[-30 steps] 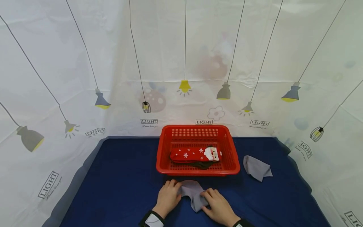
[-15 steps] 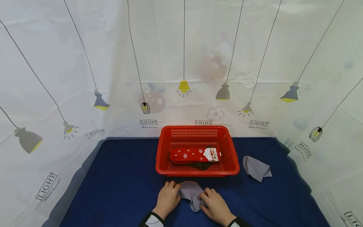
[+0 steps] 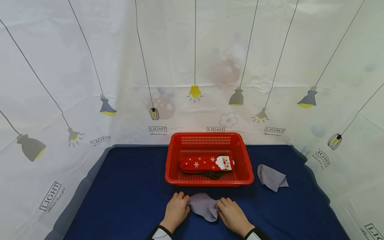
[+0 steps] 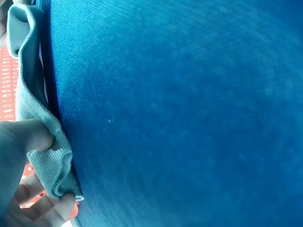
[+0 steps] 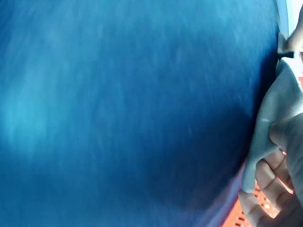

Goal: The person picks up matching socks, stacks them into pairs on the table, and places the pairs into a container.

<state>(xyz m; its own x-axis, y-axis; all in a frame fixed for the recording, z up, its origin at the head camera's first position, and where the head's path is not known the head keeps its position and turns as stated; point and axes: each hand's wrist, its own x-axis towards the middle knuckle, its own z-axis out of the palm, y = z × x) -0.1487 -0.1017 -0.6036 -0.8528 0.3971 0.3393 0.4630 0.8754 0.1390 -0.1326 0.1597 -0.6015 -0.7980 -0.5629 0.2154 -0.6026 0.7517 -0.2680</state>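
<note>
A grey knit sock (image 3: 203, 206) is stretched between my two hands, just in front of the red basket. My left hand (image 3: 176, 210) pinches its left end; in the left wrist view the thumb lies on the ribbed edge of the sock (image 4: 52, 163). On the other side my right hand (image 3: 234, 215) pinches the right end, thumb on top of the fabric (image 5: 272, 120) in the right wrist view. A second grey sock (image 3: 271, 177) lies crumpled to the right of the basket, touched by neither hand.
The red plastic basket (image 3: 209, 182) stands at the back middle. Inside it a red sock (image 3: 201, 164) with snowflakes and a Santa face lies over something dark green (image 3: 214, 174). Dark blue cloth (image 3: 132, 186) covers the table, and a white printed curtain (image 3: 186, 60) hangs behind.
My right hand has moved slightly right and the sock is drawn out wider, its hanging right part lifted and flattened. The left hand stays nearly in place. Basket and second sock have not moved.
</note>
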